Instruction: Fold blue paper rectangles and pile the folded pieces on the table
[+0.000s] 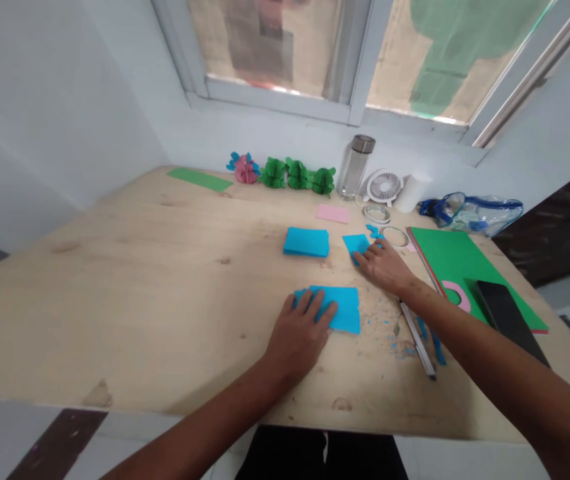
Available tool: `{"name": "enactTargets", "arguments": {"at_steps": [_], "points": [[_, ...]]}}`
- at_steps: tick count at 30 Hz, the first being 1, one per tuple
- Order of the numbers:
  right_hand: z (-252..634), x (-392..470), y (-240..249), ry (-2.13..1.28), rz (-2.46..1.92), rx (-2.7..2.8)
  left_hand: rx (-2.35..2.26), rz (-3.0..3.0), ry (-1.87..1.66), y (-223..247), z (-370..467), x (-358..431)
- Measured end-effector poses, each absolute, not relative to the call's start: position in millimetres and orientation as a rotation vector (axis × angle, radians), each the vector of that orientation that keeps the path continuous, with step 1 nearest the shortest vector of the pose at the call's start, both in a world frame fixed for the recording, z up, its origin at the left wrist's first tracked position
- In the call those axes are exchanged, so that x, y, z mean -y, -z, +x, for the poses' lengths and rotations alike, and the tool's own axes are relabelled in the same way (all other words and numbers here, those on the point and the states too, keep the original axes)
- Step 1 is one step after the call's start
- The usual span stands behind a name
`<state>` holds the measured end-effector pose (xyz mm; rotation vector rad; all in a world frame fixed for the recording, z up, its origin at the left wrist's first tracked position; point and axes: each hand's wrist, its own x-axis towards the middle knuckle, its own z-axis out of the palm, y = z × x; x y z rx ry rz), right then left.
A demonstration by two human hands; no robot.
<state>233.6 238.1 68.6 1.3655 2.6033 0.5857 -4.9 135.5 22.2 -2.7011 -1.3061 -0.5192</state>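
My left hand (301, 333) lies flat with its fingers spread over a folded blue sheet of paper (345, 308) on the table, pressing on its left part. Farther off to the right, my right hand (383, 265) has its fingers bent at a smaller blue piece of paper (355, 245), thumb on the paper and fingertips at its right edge. Between and beyond the hands sits a stack of blue paper (307, 241). Small blue cut scraps (375, 231) lie just past my right fingertips. A craft knife (419, 343) rests under my right forearm among tiny blue bits.
Green sheets (465, 267) with a black phone (507, 317) and a pink curved cutout (457, 295) lie right. Tape rolls (377, 214), a pink slip (333, 213), a glass bottle (355, 170), a small fan (384, 187) and green paper figures (297, 175) stand toward the wall.
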Motion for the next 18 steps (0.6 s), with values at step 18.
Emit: {"name": "enactTargets", "arguments": {"at_steps": [18], "points": [[205.1, -90.8, -93.3, -0.661, 1.714, -3.336, 1.36, -2.68, 0.897, -38.5, -22.3, -107.7]]}}
